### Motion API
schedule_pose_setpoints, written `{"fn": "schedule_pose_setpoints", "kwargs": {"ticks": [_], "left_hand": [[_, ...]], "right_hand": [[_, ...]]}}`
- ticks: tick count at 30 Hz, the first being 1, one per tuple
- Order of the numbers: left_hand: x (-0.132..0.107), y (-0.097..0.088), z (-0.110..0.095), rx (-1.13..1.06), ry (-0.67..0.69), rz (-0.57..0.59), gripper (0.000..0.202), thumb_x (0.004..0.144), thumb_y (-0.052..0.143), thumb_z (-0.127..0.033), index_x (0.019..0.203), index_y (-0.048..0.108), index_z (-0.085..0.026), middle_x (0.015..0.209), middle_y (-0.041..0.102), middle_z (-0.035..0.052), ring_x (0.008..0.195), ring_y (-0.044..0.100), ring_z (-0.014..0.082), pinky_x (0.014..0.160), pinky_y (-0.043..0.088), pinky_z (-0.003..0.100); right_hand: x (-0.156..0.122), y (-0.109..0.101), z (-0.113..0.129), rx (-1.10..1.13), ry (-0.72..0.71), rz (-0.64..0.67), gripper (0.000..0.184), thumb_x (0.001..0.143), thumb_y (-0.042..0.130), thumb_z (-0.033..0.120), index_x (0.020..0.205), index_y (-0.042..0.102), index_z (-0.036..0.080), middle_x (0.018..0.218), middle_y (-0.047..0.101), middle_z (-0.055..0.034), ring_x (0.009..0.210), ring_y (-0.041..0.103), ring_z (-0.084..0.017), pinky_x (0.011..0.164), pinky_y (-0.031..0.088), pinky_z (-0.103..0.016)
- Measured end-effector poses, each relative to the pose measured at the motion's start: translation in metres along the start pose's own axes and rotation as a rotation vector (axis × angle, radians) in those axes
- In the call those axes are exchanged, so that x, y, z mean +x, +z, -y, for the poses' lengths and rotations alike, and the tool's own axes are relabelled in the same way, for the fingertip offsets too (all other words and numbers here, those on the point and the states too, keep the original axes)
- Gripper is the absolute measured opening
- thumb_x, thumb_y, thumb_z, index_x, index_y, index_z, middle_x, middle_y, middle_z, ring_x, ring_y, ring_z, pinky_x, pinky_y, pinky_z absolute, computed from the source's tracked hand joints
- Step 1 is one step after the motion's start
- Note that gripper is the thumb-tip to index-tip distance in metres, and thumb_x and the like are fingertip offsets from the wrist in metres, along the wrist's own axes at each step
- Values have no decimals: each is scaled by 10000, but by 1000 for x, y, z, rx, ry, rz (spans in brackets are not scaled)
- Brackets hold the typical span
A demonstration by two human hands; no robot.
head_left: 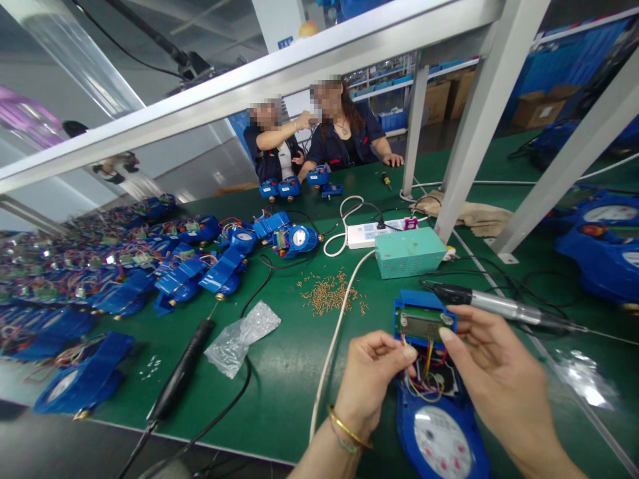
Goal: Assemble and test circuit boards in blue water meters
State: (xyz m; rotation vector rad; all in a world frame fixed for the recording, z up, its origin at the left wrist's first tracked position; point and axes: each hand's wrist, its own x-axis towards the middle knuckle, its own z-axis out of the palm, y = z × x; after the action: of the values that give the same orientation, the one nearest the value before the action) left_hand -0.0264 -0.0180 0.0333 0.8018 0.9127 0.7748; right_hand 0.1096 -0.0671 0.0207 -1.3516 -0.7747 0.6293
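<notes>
A blue water meter [442,436] with a white dial lies before me at the bench's near edge, its lid [422,299] raised. A green circuit board [421,324] with a small grey display sits in the upper housing, and coloured wires [428,362] run from it into the open body. My left hand [380,372] is closed, thumb and forefinger pinching the wires at the board's lower left. With thumb and fingers, my right hand [492,362] grips the board and housing at the right side. The wire ends under my left fingertips are hidden.
Beyond the meter stand a turquoise box [410,254] and a white power strip [362,236]. Small screws [329,293] lie heaped left of it. Electric screwdrivers [180,372] flank the work. Many blue meters [180,278] fill the left. Metal posts [469,113] rise ahead; two people sit opposite.
</notes>
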Motion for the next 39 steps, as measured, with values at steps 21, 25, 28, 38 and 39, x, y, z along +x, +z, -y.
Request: {"fn": "schedule_pose_setpoints", "kwargs": {"ticks": [21, 25, 28, 38, 39], "left_hand": [[2, -3, -3, 73, 5, 11, 355, 582, 893, -395, 588, 660, -128, 526, 645, -3, 507, 543, 72, 596, 395, 204], [2, -3, 1, 55, 29, 14, 345, 599, 889, -384, 604, 666, -121, 535, 646, -4, 516, 543, 70, 611, 402, 203], [2, -3, 2, 44, 39, 30, 348, 616, 883, -385, 610, 660, -117, 537, 641, -7, 519, 537, 66, 609, 397, 197], [1, -3, 3, 23, 65, 51, 358, 656, 857, -405, 639, 653, -112, 544, 635, -4, 530, 526, 68, 612, 390, 193], [0, -3, 3, 30, 67, 52, 357, 659, 853, -407, 640, 656, -110, 544, 634, -3, 533, 526, 69, 615, 390, 194]], "right_hand": [[0, -1, 4, -25, -45, 4, 286, 801, 748, 364, 1041, 651, 242, 870, 720, -23, 772, 711, -128, 697, 575, -116], [2, -1, 2, -33, -37, 11, 292, 807, 742, 371, 1050, 647, 239, 865, 716, -29, 770, 704, -134, 670, 580, -123], [1, -1, 0, -42, -28, 17, 308, 808, 738, 381, 1060, 638, 233, 869, 713, -36, 774, 705, -140, 661, 583, -128], [0, -2, -2, -61, -44, 29, 314, 830, 710, 389, 1087, 616, 236, 903, 702, -43, 750, 702, -126, 678, 579, -127], [0, -2, -1, -63, -46, 29, 315, 830, 708, 388, 1089, 614, 236, 910, 705, -44, 746, 703, -126, 682, 580, -129]]}}
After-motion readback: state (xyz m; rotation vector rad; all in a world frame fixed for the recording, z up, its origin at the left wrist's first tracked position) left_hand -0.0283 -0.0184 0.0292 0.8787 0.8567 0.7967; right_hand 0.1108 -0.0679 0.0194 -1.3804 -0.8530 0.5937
